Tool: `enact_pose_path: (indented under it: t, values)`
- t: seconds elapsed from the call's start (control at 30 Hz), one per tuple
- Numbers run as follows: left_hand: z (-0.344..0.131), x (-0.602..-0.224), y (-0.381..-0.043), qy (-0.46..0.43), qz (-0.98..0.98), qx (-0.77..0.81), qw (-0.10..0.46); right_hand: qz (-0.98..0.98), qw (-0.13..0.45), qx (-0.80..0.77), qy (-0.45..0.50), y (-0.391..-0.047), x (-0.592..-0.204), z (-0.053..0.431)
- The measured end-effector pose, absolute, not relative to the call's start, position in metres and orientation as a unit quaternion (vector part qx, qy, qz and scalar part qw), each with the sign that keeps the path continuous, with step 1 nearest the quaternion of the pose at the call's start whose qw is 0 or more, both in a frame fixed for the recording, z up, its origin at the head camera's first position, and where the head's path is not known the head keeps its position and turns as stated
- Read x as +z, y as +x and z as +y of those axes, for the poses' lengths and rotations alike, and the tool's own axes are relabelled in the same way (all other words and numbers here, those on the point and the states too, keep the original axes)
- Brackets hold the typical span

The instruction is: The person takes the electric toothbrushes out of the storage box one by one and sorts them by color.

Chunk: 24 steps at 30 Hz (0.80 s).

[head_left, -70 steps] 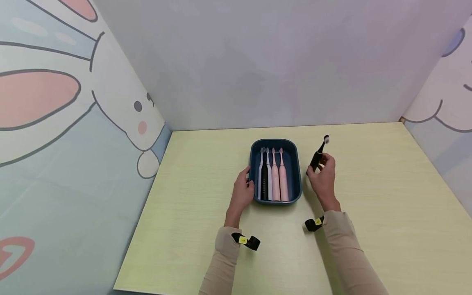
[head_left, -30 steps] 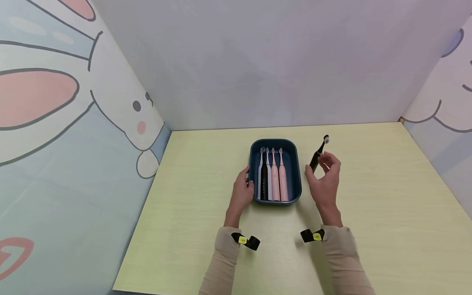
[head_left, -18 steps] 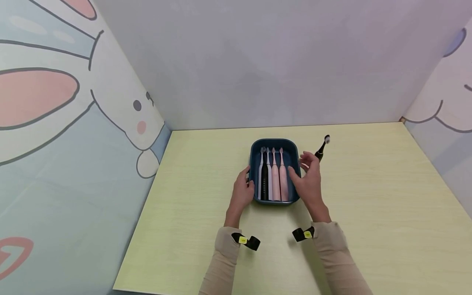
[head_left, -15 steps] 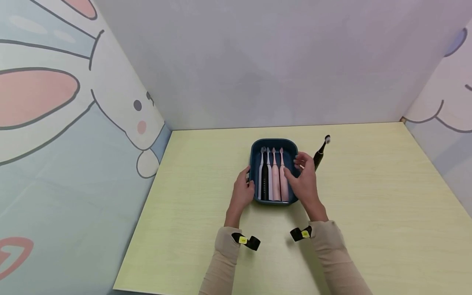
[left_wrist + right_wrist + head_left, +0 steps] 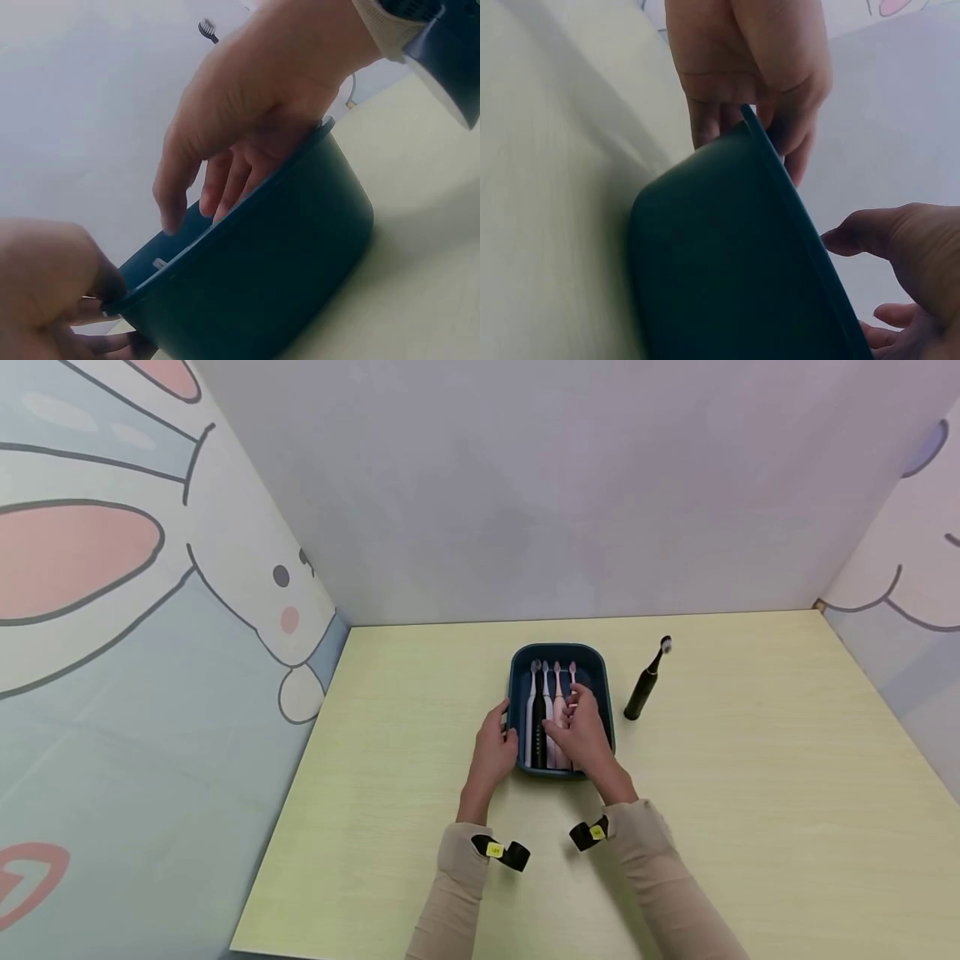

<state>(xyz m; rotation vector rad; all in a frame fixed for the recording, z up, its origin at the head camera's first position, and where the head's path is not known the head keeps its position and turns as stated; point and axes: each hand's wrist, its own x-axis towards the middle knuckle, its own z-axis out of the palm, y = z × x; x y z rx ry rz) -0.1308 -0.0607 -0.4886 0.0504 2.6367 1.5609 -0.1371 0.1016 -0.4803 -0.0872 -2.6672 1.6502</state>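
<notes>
A dark blue tray holds a row of electric toothbrushes: a pale lilac one, a black one, another pale one and two pink ones. My left hand grips the tray's left rim, thumb over the edge and fingers beneath in the left wrist view. Above the pink toothbrushes hovers my right hand, thumb and fingers apart, partly covering the rightmost pink toothbrush. In the left wrist view its fingers reach down inside the tray. Contact with a toothbrush is hidden.
A second black toothbrush stands upright on the table, right of the tray. A grey wall rises behind the table, with cartoon-printed walls at both sides.
My right hand has let go of the black toothbrush, which now stands by itself, and has moved left over the tray. My left hand has stayed on the rim.
</notes>
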Motion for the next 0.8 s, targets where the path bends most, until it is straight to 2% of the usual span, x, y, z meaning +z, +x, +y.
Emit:
enact_pose_path:
  t: [0.5, 0.8]
  values:
    - [-0.061, -0.49, -0.132, 0.015, 0.861, 0.506, 0.042, -0.874, -0.067, 0.48, -0.017, -0.146, -0.487, 0.085]
    - [-0.061, -0.488, -0.133, 0.019, 0.86, 0.508, 0.043, -0.901, -0.082, 0.425, -0.018, -0.149, -0.482, 0.081]
